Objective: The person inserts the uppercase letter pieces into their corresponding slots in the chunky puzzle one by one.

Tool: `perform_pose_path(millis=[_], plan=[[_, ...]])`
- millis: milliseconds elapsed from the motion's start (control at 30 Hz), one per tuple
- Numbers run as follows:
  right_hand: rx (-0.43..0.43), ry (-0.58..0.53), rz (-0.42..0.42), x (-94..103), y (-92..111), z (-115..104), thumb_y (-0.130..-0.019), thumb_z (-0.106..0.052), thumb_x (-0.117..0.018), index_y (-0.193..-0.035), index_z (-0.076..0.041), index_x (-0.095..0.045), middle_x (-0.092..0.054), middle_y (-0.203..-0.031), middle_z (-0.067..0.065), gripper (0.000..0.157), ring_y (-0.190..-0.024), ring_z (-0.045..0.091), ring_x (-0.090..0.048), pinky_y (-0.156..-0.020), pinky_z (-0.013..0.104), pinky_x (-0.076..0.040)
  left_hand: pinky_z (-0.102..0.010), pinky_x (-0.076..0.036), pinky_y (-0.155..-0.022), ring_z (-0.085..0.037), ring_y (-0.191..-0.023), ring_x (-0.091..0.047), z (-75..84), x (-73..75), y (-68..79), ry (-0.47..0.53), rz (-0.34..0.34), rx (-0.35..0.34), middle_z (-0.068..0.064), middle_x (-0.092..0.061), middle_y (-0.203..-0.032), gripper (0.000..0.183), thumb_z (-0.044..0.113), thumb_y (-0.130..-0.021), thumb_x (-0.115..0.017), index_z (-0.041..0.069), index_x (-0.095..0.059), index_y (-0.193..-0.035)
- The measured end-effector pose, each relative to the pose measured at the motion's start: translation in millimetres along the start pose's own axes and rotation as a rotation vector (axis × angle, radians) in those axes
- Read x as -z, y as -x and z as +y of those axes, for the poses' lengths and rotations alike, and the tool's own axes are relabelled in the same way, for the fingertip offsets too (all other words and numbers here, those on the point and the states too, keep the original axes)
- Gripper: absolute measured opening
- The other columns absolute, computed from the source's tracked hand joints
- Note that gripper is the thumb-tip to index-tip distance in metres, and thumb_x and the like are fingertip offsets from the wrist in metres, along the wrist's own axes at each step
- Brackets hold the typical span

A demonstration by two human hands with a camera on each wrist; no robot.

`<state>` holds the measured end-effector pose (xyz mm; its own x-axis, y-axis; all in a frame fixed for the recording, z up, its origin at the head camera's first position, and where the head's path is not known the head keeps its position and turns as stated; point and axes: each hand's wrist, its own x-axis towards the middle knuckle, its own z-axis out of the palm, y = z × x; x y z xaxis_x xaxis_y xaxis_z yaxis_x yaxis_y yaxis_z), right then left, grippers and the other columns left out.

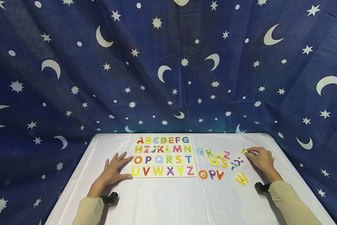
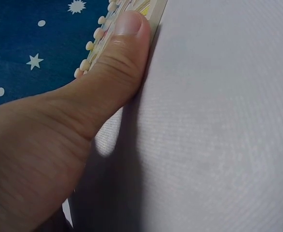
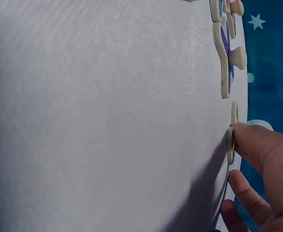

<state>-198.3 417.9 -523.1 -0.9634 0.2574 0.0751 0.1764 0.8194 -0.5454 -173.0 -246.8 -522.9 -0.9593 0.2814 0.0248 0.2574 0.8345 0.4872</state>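
Note:
A wooden alphabet puzzle board (image 1: 163, 175) lies flat on the table. Knobbed letters fill its top row and most of the second; from the green N onward the letter spaces show no knobs. My left hand (image 1: 115, 170) rests with spread fingers at the board's left edge, its thumb (image 2: 119, 53) against the near corner. To the right of the loose letters, my right hand (image 1: 261, 158) pinches a green letter piece (image 1: 243, 151) between thumb and fingertips. That piece (image 3: 230, 146) is seen edge-on in the right wrist view, partly hidden by the thumb.
Between board and right hand lie loose knobbed letters, among them a blue Q (image 1: 200, 151), a purple X (image 1: 238, 161), an orange O (image 1: 203, 174) and a yellow W (image 1: 241, 178). Some overlap. A starry blue cloth (image 1: 168, 93) hangs behind the white table (image 1: 168, 203).

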Motion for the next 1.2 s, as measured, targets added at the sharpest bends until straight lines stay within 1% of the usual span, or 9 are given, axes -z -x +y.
perform_pose_path(millis=[167, 300, 467, 567, 700, 833, 933, 1033, 1200], plan=[[-0.019, -0.008, -0.002, 1.3, -0.3, -1.1, -0.093, -0.022, -0.074, -0.112, 0.002, -0.074, -0.055, -0.132, 0.036, 0.03, -0.118, 0.058, -0.041, -0.093, 0.074, -0.028, -0.081, -0.001, -0.113, -0.056, -0.15, -0.016, -0.1, -0.1, 0.6, -0.004, 0.004, -0.005, -0.021, -0.036, -0.162, 0.092, 0.055, -0.069, -0.089, 0.019, -0.058, -0.147], [-0.025, -0.006, 0.001, 2.2, -1.0, -4.3, -0.092, -0.021, -0.074, -0.111, 0.003, -0.074, -0.056, -0.131, 0.036, 0.03, -0.116, 0.057, -0.043, -0.093, 0.073, -0.029, -0.08, 0.0, -0.113, -0.056, -0.15, -0.015, 0.3, 0.0, 1.7, 0.001, -0.003, 0.01, -0.021, -0.035, -0.163, 0.093, 0.055, -0.068, -0.09, 0.019, -0.057, -0.148], [0.015, 0.006, 0.024, 3.1, -4.7, -14.1, -0.091, -0.019, -0.074, -0.108, 0.003, -0.074, -0.057, -0.128, 0.036, 0.028, -0.114, 0.057, -0.045, -0.09, 0.071, -0.031, -0.08, 0.0, -0.114, -0.055, -0.151, -0.014, -0.3, -0.8, 2.1, -0.01, -0.01, 0.019, -0.02, -0.035, -0.163, 0.093, 0.056, -0.069, -0.089, 0.02, -0.057, -0.148], [0.051, -0.013, 0.024, 3.6, -8.4, -25.8, -0.092, -0.019, -0.073, -0.107, 0.004, -0.074, -0.056, -0.13, 0.036, 0.027, -0.115, 0.058, -0.044, -0.09, 0.071, -0.031, -0.08, 0.0, -0.114, -0.055, -0.151, -0.015, -0.2, -0.8, 2.0, -0.011, -0.008, 0.014, -0.021, -0.035, -0.163, 0.093, 0.056, -0.069, -0.089, 0.02, -0.057, -0.148], [0.141, -0.058, 0.022, 1.1, -13.5, -49.8, -0.092, -0.018, -0.073, -0.105, 0.003, -0.076, -0.058, -0.13, 0.034, 0.024, -0.117, 0.057, -0.045, -0.091, 0.07, -0.033, -0.08, 0.001, -0.114, -0.055, -0.151, -0.015, 0.4, -0.3, 1.5, 0.007, -0.002, 0.013, -0.022, -0.036, -0.162, 0.093, 0.054, -0.068, -0.09, 0.019, -0.058, -0.147], [0.259, -0.102, 0.032, -7.6, -17.0, -78.6, -0.091, -0.012, -0.075, -0.1, 0.001, -0.077, -0.066, -0.12, 0.029, 0.016, -0.117, 0.052, -0.051, -0.096, 0.068, -0.034, -0.079, 0.002, -0.114, -0.055, -0.151, -0.013, 0.2, -0.2, 0.1, 0.006, -0.008, 0.019, -0.021, -0.034, -0.163, 0.093, 0.055, -0.068, -0.09, 0.021, -0.057, -0.148], [0.326, -0.128, 0.027, -18.1, -19.2, -101.8, -0.089, -0.01, -0.076, -0.098, 0.0, -0.078, -0.07, -0.116, 0.025, 0.014, -0.117, 0.049, -0.053, -0.1, 0.066, -0.035, -0.079, 0.003, -0.114, -0.054, -0.151, -0.012, -0.3, 0.0, -0.5, 0.006, -0.013, 0.026, -0.021, -0.034, -0.163, 0.094, 0.056, -0.068, -0.09, 0.021, -0.057, -0.148], [0.358, -0.147, 0.0, -30.1, -20.5, -125.6, -0.089, -0.01, -0.076, -0.099, -0.001, -0.079, -0.069, -0.118, 0.024, 0.014, -0.119, 0.049, -0.053, -0.102, 0.066, -0.034, -0.079, 0.003, -0.114, -0.054, -0.152, -0.012, -0.4, 0.3, -0.7, 0.009, -0.013, 0.028, -0.021, -0.034, -0.163, 0.093, 0.055, -0.068, -0.09, 0.022, -0.057, -0.148], [0.362, -0.179, -0.062, -51.5, -18.5, -158.1, -0.09, -0.012, -0.077, -0.101, -0.004, -0.079, -0.068, -0.122, 0.021, 0.014, -0.123, 0.045, -0.051, -0.109, 0.066, -0.029, -0.079, 0.002, -0.114, -0.055, -0.151, -0.013, 0.3, 0.6, -0.2, 0.009, -0.01, 0.02, -0.021, -0.034, -0.163, 0.093, 0.055, -0.068, -0.09, 0.021, -0.057, -0.148]])
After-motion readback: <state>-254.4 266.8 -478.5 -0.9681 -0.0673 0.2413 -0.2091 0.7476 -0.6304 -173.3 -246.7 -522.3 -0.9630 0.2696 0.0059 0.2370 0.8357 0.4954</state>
